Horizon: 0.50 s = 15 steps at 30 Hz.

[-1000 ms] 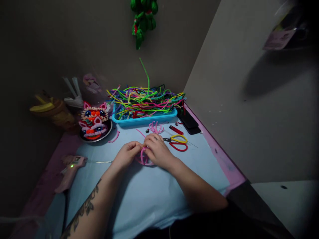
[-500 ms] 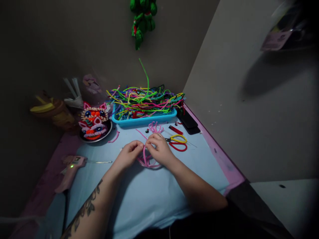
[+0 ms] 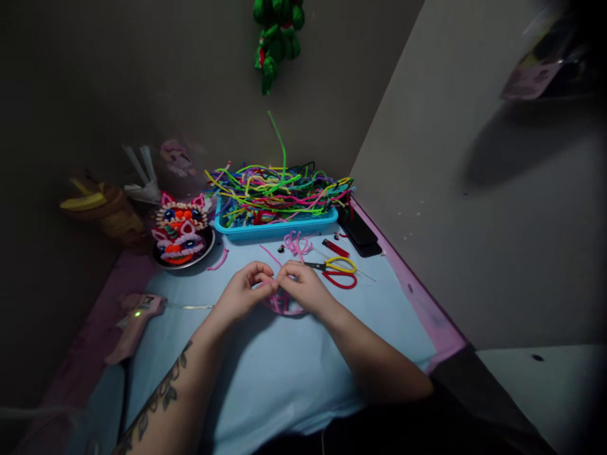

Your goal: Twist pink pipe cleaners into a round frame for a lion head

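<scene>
A rounded openwork frame of pink pipe cleaners (image 3: pixel 286 308) is between my hands, partly hidden by the fingers. My left hand (image 3: pixel 247 289) pinches its left upper side, thumb and fingertips closed on a pink strand. From the right, my right hand (image 3: pixel 300 283) has its fingers closed on the same pink piece, the fingertips of both hands nearly meeting. Just beyond my hands lies a bundle of curled pink pipe cleaners (image 3: pixel 298 243). Scissors (image 3: pixel 339 265) with one yellow and one red handle rest right of my right hand.
A blue tray (image 3: pixel 279 229) heaped with coloured pipe cleaners stands at the back. Two fuzzy animal faces (image 3: pixel 180 237) sit in a metal bowl at left. Nearer is a pink glue gun (image 3: pixel 140 322), its light green. At right are a red-cased tool (image 3: pixel 336 248) and a black phone (image 3: pixel 363 234).
My fingers have shifted on the pink frame, the left ones now more curled over it and the fingertips closer together. The scissors' blades show more. The view has tilted slightly.
</scene>
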Motion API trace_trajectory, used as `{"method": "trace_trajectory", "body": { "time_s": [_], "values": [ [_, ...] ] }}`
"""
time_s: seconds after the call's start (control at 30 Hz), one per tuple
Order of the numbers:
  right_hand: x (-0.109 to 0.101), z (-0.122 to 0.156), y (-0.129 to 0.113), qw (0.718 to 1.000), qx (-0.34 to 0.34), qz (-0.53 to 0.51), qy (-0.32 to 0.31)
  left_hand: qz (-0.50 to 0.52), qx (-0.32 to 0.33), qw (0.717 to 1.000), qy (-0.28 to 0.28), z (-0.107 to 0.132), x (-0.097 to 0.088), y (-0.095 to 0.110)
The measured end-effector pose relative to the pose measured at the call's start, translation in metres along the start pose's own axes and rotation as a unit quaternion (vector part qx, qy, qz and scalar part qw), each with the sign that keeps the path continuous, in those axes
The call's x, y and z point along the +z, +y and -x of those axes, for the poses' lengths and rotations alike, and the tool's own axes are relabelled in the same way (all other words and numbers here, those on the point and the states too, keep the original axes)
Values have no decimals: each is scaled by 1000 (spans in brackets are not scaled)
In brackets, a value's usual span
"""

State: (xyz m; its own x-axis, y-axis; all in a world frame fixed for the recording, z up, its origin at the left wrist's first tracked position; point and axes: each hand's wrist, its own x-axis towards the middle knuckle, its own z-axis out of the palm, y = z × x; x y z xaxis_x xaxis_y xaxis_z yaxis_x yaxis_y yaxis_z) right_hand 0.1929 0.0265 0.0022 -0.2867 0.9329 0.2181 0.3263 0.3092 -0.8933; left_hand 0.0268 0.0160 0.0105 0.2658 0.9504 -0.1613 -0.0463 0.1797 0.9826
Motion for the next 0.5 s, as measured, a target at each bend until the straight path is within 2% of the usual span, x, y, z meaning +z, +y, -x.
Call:
{"method": "trace_trajectory", "body": {
  "time_s": [0.1, 0.17, 0.3, 0.5],
  "values": [
    [1, 3, -1, 996, -47, 31, 63, 34, -6, 999, 10, 0, -1, 0],
    [2, 5, -2, 989, -89, 83, 84, 51, -9, 999, 16, 0, -2, -1],
    [1, 8, -1, 970, -148, 165, 96, 49, 4, 999, 13, -1, -2, -2],
    [-2, 10, -2, 959, -162, 219, 72, 24, 16, 1000, 4, -1, -2, -1]
  ]
}}
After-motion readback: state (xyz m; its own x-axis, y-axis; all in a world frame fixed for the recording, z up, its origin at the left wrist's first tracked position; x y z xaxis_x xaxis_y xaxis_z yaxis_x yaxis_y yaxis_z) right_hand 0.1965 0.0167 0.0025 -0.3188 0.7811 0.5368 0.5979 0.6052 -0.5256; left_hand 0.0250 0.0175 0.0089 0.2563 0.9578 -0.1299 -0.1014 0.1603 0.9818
